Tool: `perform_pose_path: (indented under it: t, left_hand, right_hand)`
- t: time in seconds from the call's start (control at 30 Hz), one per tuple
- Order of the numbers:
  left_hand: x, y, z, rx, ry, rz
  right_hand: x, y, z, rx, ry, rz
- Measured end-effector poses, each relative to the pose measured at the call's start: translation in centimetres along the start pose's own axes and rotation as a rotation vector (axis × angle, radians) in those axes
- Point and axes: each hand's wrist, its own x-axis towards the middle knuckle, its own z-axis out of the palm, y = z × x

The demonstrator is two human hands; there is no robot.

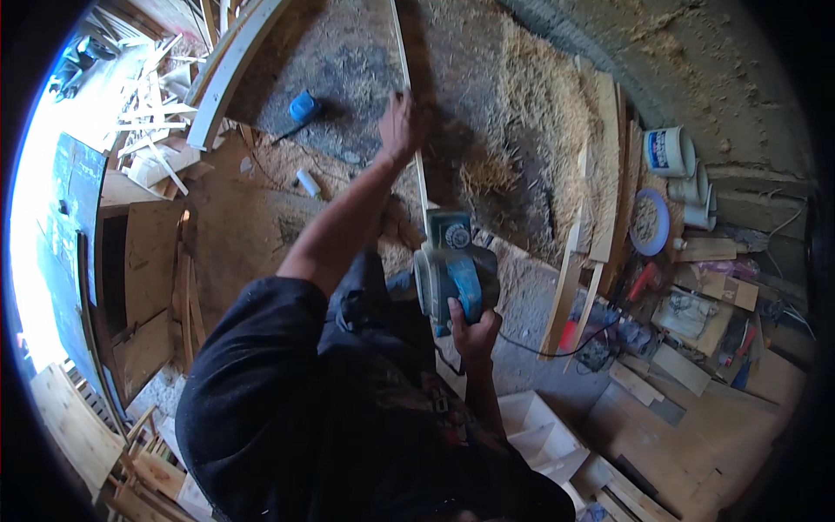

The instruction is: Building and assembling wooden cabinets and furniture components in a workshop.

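My right hand (474, 332) is wrapped around the blue handle of a dark green electric planer (432, 277). The planer sits at the near end of a long, narrow wooden strip (423, 187) standing on the sawdust-strewn bench (348, 78). Farther along, my left hand (399, 128) grips the same strip, with the arm stretched forward; some of its fingers are hidden behind the hand. A black cord (557, 353) trails off to the right near the planer.
A blue tool or battery (303, 106) and a white bottle (308, 183) lie left of my arm. Shavings (544, 113) and boards (606, 165) line the bench's right side. Beyond are buckets (670, 151) and a round dish (649, 223). Wood scraps (156, 130) heap at far left.
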Motion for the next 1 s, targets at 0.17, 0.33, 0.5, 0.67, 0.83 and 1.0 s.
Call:
perform_pose_path:
  t: [0.17, 0.33, 0.5, 0.67, 0.83, 1.0]
  left_hand:
    - [8.9, -4.4, -0.8, 0.303, 0.015, 0.393]
    - [10.8, -8.8, 0.3, 0.273, -0.061, 0.620]
    - [10.4, -9.9, 0.6, 0.287, -0.121, 0.710]
    - [10.6, -10.1, 0.4, 0.298, -0.132, 0.699]
    - [10.4, -8.5, -0.3, 0.335, -0.173, 0.572]
    - [12.0, -7.6, -1.4, 0.628, -0.330, 0.544]
  right_hand:
    - [-0.7, 0.3, 1.3, 0.172, -0.115, 0.064]
    - [0.0, 0.7, 2.2, 0.183, -0.120, -0.030]
    - [3.3, 0.1, 3.9, 0.176, -0.109, -0.064]
    - [8.7, -1.7, 5.5, 0.138, -0.111, -0.115]
    - [14.4, -4.5, 7.3, 0.094, -0.129, -0.119]
    - [21.3, -7.3, 10.0, 0.108, -0.025, -0.276]
